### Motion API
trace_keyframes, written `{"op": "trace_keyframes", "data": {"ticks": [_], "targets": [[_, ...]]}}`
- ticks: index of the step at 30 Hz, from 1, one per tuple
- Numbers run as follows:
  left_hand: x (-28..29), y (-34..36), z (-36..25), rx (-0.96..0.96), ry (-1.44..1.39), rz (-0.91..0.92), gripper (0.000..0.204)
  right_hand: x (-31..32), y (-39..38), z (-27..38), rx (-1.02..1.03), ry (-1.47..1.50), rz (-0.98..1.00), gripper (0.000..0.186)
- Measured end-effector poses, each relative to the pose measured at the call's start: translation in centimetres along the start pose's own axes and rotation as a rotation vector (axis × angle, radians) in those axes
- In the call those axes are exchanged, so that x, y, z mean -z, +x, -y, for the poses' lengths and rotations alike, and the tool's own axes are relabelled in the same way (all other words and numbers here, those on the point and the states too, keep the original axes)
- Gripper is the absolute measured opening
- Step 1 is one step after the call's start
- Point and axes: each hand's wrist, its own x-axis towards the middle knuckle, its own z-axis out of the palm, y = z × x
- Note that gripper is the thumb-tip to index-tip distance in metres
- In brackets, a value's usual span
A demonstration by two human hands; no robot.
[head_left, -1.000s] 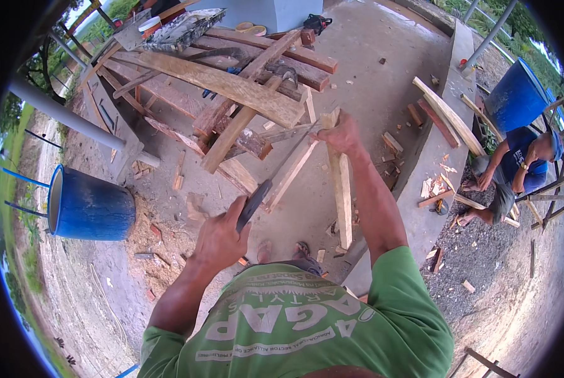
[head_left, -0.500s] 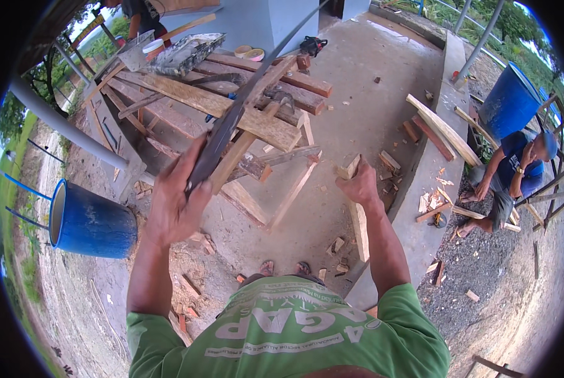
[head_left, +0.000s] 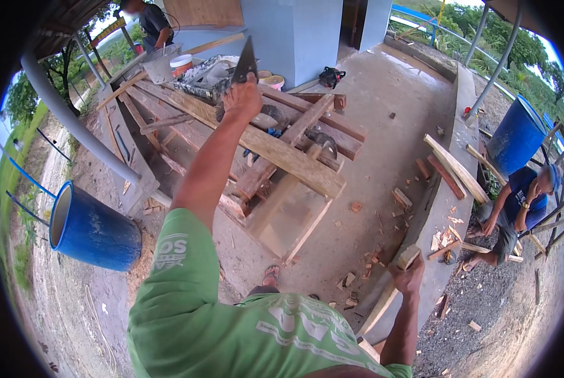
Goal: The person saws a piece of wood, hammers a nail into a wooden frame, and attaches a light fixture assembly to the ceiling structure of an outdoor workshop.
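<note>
My left hand (head_left: 241,97) reaches out over the far part of the lumber stack, its fingers closed on a handsaw (head_left: 246,62). The saw's dark, tapering blade points up and away; its handle is hidden by the hand. Under my left arm runs a long, pale plank (head_left: 288,157), lying across several reddish beams (head_left: 348,123). Low on the right, my right hand (head_left: 409,274) is wrapped round the upper end of a pale wooden board (head_left: 381,310). That board slants down toward my body, beside the low concrete ledge.
Blue barrels stand at left (head_left: 96,227) and right (head_left: 516,135). A person (head_left: 515,205) sits beyond the ledge (head_left: 442,189); another person (head_left: 149,25) stands far left. A mortar tray (head_left: 209,75), a white bucket (head_left: 181,64) and a chainsaw (head_left: 331,77) lie near the wall. Wood offcuts litter the floor.
My left hand has moved forward over the stack with the saw. My right hand has moved right and closer to me with the board. The view has shifted.
</note>
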Motion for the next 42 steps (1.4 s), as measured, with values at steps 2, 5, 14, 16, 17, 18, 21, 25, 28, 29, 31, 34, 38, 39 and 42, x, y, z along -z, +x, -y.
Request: {"op": "trace_keyframes", "data": {"ticks": [2,5,14,16,17,18,21,25,28,29,31,34,38,39,42], "targets": [[-1.5,3.8,1.3,0.184,-0.066,0.003,0.045,-1.2,-0.3,2.0,0.137,0.056,-0.069,0.035],[-4.8,9.0,4.7,0.326,-0.054,0.013,0.044,-2.1,-0.2,4.6,0.040,-0.058,-0.046,0.035],[-7.3,15.6,8.6,0.065,0.100,0.281,0.035,-5.1,2.8,19.7,0.172,-0.255,-0.053,0.034],[-5.6,14.8,7.0,-0.090,0.085,0.303,0.035,-6.2,3.4,22.3,0.242,-0.306,-0.009,0.037],[-5.2,14.3,5.9,-0.103,0.076,0.312,0.035,-6.8,3.7,23.4,0.264,-0.324,0.005,0.038],[-4.7,13.6,5.2,-0.148,0.059,0.307,0.036,-7.3,4.0,24.3,0.285,-0.314,0.022,0.040],[-5.7,11.9,3.8,-0.271,0.028,0.219,0.040,-8.2,4.5,26.0,0.314,-0.334,0.046,0.045],[-6.7,8.7,2.3,-0.606,0.056,0.217,0.058,-8.9,4.3,27.1,0.448,-0.378,0.023,0.056],[-10.5,9.4,5.7,-0.919,-0.115,-0.039,0.075,-9.2,3.7,26.1,0.595,-0.394,0.093,0.063],[-10.2,9.3,6.2,-0.991,-0.164,-0.045,0.073,-9.5,3.0,26.8,0.383,-0.354,0.163,0.064],[-8.1,8.1,5.2,-1.159,-0.176,-0.093,0.082,-10.7,1.5,26.5,0.264,-0.296,0.159,0.064],[-5.7,5.2,-1.2,-1.313,-0.219,-0.025,0.082,-10.2,-1.3,24.1,0.268,-0.226,0.034,0.059],[-3.3,-1.6,-10.6,-1.548,-0.354,0.060,0.081,-8.6,-5.8,19.3,0.020,-0.062,-0.048,0.061],[-2.5,-3.6,-13.0,-1.626,-0.398,0.075,0.081,-8.0,-7.3,18.4,-0.055,0.010,-0.071,0.058],[-1.0,-10.5,-20.2,-1.808,-0.504,0.196,0.077,-6.7,-11.2,14.8,-0.139,0.040,-0.190,0.054]]}}
